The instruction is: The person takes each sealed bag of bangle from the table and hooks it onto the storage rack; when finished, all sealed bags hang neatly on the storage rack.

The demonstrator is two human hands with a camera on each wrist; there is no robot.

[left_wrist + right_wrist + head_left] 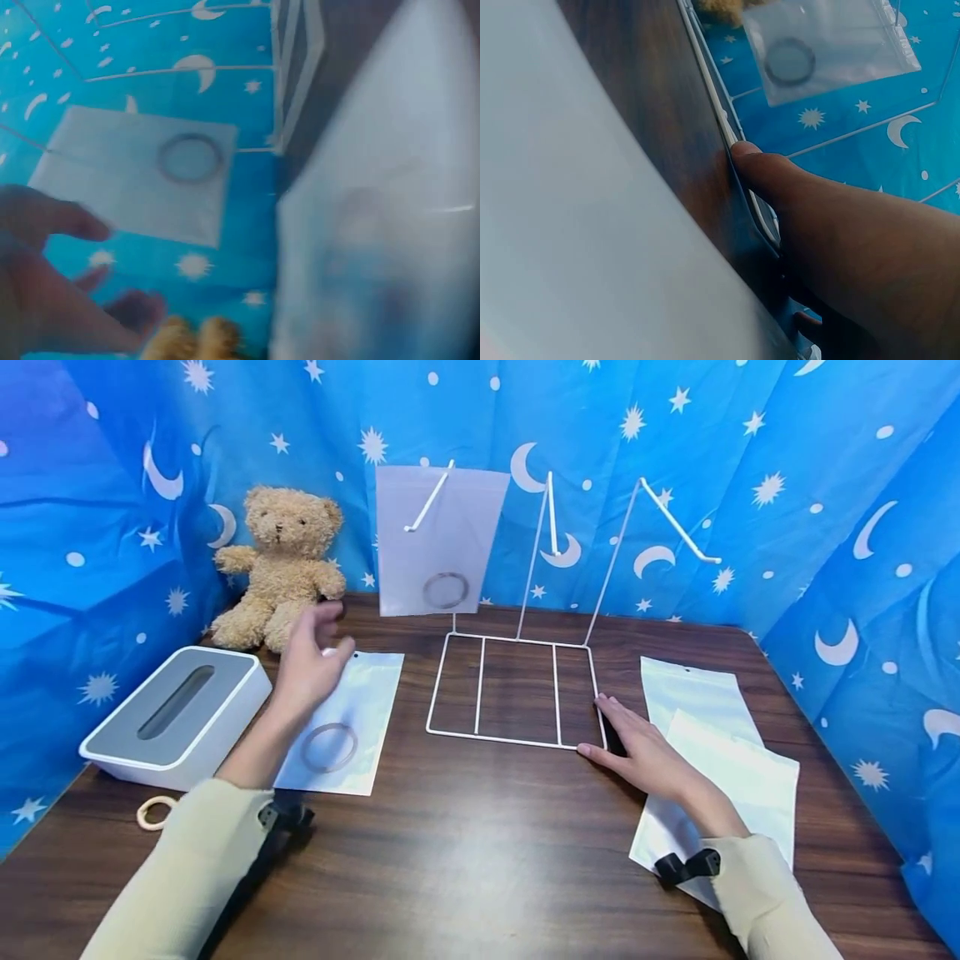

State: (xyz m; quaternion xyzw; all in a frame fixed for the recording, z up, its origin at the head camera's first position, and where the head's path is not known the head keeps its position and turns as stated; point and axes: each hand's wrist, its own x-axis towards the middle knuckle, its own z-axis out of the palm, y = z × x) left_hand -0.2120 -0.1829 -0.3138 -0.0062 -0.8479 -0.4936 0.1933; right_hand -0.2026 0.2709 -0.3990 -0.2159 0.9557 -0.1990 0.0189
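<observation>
A white wire display rack (517, 745) with three hooks stands on the table. From its left hook hangs a frosted plastic bag (420, 547) with a dark ring showing in it; the bag also appears in both wrist views. My left hand (311, 652), fingers loosely bent and holding nothing, is raised over a white pouch (367, 727) on the table. That pouch has a hang hole and a ring outline. At the rack's front right corner, my right hand (637, 743) rests on the base wire, thumb at the front and fingers along the side.
A teddy bear (281, 568) sits at the back left. In front of it are a grey-topped white tissue box (172, 718) and a small pale ring (150, 814). White pouches (742, 777) lie overlapping beside my right forearm. A starry blue curtain (795, 568) surrounds the table.
</observation>
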